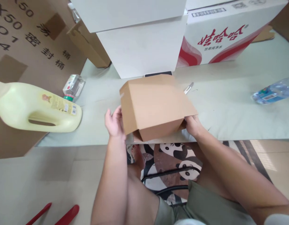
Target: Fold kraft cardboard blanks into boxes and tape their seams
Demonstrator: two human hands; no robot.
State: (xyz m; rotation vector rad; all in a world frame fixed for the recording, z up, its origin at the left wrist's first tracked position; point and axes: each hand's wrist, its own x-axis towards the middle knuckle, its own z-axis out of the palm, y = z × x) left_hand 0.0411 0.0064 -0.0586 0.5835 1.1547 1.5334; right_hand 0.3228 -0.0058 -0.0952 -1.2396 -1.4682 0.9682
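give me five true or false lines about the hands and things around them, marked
1. The left hand and right hand are both at the brown box. True.
2. The yellow jug is at the right of the view. False: it is at the left.
3. A bottle with a blue label is at the right edge. True.
4. The carton with red lettering is nearer the person than the brown box. False: it is farther back.
5. Panda pictures show below the table edge. True.

Looks like a home: panda-print brown, black and white mat point(158, 162), pale floor tiles point(88, 181), cloth-covered pale-green tabletop point(228, 109).
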